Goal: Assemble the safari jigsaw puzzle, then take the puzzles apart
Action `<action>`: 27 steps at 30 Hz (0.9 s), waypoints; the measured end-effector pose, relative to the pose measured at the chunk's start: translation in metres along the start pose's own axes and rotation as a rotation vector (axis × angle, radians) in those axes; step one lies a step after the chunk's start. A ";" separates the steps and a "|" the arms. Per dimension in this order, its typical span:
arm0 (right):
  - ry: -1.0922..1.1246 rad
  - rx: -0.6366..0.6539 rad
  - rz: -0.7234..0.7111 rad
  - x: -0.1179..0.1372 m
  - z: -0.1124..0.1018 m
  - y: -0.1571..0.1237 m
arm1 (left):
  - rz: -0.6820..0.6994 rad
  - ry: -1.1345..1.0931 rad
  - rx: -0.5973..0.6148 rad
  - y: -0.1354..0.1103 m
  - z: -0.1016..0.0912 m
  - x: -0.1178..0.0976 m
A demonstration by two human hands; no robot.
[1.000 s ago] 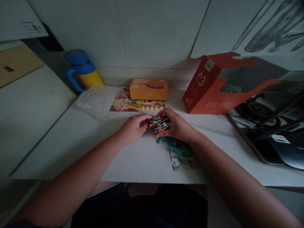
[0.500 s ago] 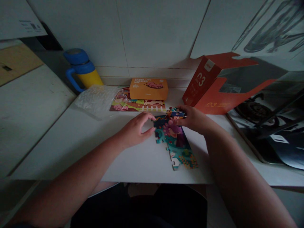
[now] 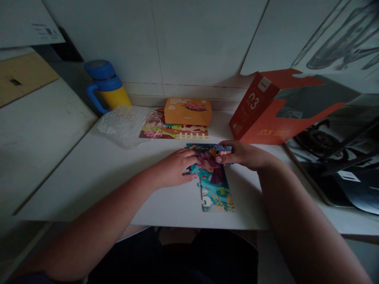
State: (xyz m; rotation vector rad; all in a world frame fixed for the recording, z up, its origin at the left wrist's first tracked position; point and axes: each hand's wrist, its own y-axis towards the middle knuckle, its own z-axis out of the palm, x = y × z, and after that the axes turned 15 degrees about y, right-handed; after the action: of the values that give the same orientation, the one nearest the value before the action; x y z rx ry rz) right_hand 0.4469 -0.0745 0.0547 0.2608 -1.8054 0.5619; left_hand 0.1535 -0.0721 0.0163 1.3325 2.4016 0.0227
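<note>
A partly joined jigsaw puzzle [image 3: 214,177], teal and purple with animals and plants, lies on the white counter in front of me. My left hand [image 3: 177,167] rests over its left edge, fingers on the puzzle and thumb apart from them. Pinched in my right hand [image 3: 241,154] are a few loose puzzle pieces [image 3: 224,150], which look stacked; their exact number is hidden. The hand is just above the puzzle's upper right part, and the pieces cover some of the picture there.
Behind the puzzle, an orange puzzle box [image 3: 188,112] sits on a colourful farm picture [image 3: 194,132]. Bubble wrap [image 3: 126,124] and a blue-and-yellow jug [image 3: 111,88] are at the left. To the right stand a red-orange box [image 3: 263,114] and a gas stove [image 3: 328,157].
The puzzle has turned straighter and shifted left. My left hand has come down onto its left edge. My right hand, still with the pieces, has tilted them and dropped slightly.
</note>
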 end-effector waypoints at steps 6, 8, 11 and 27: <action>-0.393 -0.371 -0.353 -0.007 0.042 0.022 | -0.220 -0.059 -0.161 -0.008 -0.004 0.016; -0.488 -0.358 -0.449 -0.013 0.051 0.031 | -0.303 -0.093 -0.203 -0.008 -0.002 0.016; -0.533 -0.303 -0.477 -0.023 0.056 0.038 | -0.372 -0.292 -0.186 -0.005 0.007 0.013; -0.461 -0.251 -0.439 -0.030 0.062 0.041 | -0.370 -0.928 -0.059 0.011 0.020 -0.019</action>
State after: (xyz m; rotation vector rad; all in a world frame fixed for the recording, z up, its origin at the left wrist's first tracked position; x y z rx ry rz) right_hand 0.3861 -0.0734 0.0026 0.6322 -2.1484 -0.0457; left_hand 0.1783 -0.0850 0.0068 0.6184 1.7597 -0.5049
